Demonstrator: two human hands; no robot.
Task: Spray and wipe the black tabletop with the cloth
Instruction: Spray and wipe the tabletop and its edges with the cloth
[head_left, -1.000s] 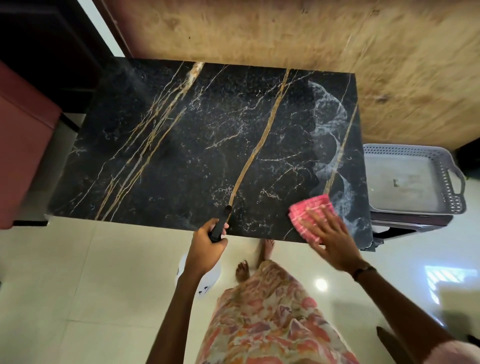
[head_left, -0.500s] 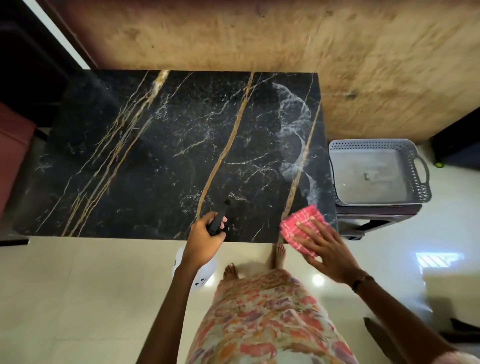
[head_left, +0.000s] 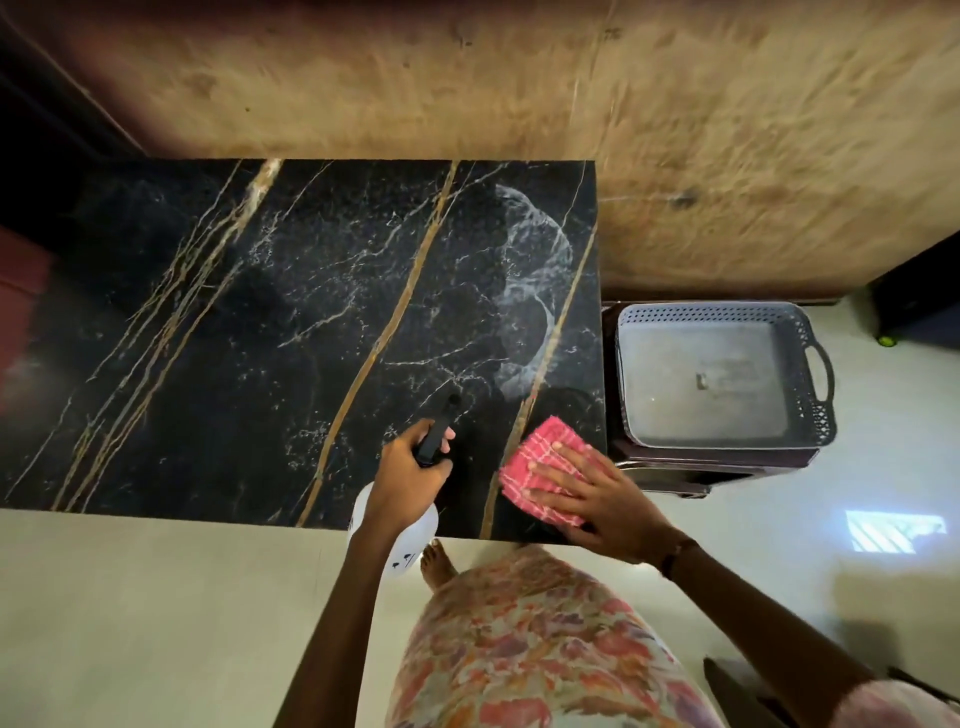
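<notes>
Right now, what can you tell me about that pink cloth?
The pink cloth is a checked rag with thin pale lines, folded into a small pad that looks soft and woven. It lies flat on the black tabletop, at the near right corner. The right hand presses on it with straight, spread fingers and covers its near part. Whitish smears mark the tabletop just beyond it.
</notes>
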